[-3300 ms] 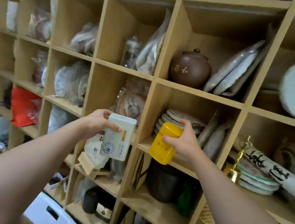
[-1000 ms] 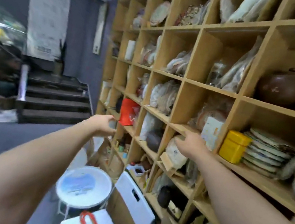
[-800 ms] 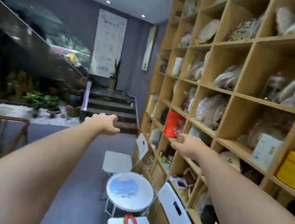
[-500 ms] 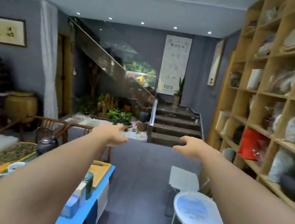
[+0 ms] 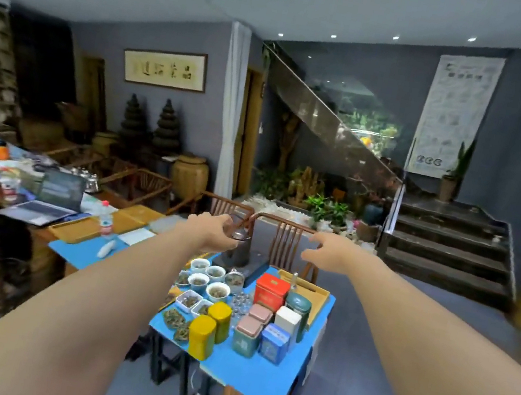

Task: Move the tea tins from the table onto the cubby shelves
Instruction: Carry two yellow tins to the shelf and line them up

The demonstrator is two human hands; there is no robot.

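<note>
Both hands empty, fingers loosely relaxed: left hand (image 5: pixel 212 227) and right hand (image 5: pixel 330 249) held out above the far end of the blue table (image 5: pixel 259 376), tea tins (image 5: pixel 258 327) clustered on it below, well apart from both.

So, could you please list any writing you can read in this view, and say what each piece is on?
Nothing reads clearly enough to quote.
Framed calligraphy on the wall: large brush characters, too blurred to read.
White hanging scroll by the stairs: printed text and figures, too small.
Tea tins on the blue table: labels blurred.
Laptop screen: unreadable.
</note>
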